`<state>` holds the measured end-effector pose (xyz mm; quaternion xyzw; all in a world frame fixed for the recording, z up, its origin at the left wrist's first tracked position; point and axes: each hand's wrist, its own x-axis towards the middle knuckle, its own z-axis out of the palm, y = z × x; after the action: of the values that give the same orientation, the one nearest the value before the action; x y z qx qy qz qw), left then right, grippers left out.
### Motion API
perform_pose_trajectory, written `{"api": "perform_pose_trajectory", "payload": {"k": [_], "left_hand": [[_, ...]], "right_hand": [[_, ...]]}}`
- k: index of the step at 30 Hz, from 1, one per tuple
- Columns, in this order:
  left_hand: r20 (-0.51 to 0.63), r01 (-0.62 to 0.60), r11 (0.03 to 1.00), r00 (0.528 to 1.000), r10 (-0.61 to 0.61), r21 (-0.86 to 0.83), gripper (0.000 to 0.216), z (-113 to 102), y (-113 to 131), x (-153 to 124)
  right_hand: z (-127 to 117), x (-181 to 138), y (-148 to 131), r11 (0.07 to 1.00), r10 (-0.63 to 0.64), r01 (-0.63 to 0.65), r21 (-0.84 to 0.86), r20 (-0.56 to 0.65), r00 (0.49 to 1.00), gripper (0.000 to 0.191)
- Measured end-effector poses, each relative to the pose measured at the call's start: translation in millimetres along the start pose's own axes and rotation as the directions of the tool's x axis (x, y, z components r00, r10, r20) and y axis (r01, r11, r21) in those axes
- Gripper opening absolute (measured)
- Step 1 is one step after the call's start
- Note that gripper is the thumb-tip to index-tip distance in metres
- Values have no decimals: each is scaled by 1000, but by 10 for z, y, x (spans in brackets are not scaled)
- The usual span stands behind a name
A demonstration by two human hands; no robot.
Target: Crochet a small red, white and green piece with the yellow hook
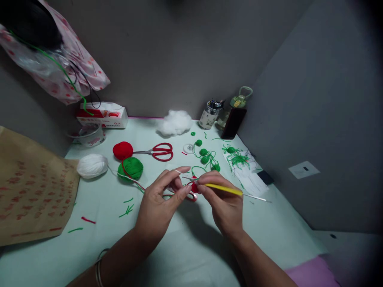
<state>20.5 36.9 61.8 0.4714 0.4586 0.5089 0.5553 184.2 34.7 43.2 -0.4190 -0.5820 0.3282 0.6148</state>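
My right hand (224, 203) grips a crochet hook with a yellow handle (223, 188), its metal tip pointing left. My left hand (163, 195) pinches a small red crocheted piece (194, 186) between thumb and fingers, with white yarn across its index finger. The hook tip is at the piece; whether it sits inside a stitch is too small to tell. A red handle loop of some scissors shows just below the left fingertips. Yarn strands run from the left hand back to a white ball (92, 166), a red ball (123, 150) and a green ball (131, 169).
Red-handled scissors (162, 152) lie beyond the hands. White stuffing (174, 122), a pen cup (209, 115), a bottle (238, 101) and a dark phone (233, 123) stand at the back. Small green balls (204, 155) lie right of centre. A paper bag (36, 195) is at left.
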Motion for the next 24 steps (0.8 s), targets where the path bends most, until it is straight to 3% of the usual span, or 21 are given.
{"api": "perform_pose_trajectory", "payload": {"k": [4,9,15,24], "left_hand": [[105,168,957,984,-147,-237,52,36,-1,5],[182,228,906,968,-173,-355,53,40,-47,6],[146,258,854,966,-214,-452,46,10,-93,20],[221,338,797,940,-260,-501,38,-1,-66,65]], "right_hand": [[6,-39,-45,968,-179,189,-166,73,981,22],[9,-89,-21,873,-341,365,-323,130,931,32],[-20,-96,29,614,-503,622,-486,367,782,46],[-41,-130,-10,478,-526,693,-540,456,718,45]]}}
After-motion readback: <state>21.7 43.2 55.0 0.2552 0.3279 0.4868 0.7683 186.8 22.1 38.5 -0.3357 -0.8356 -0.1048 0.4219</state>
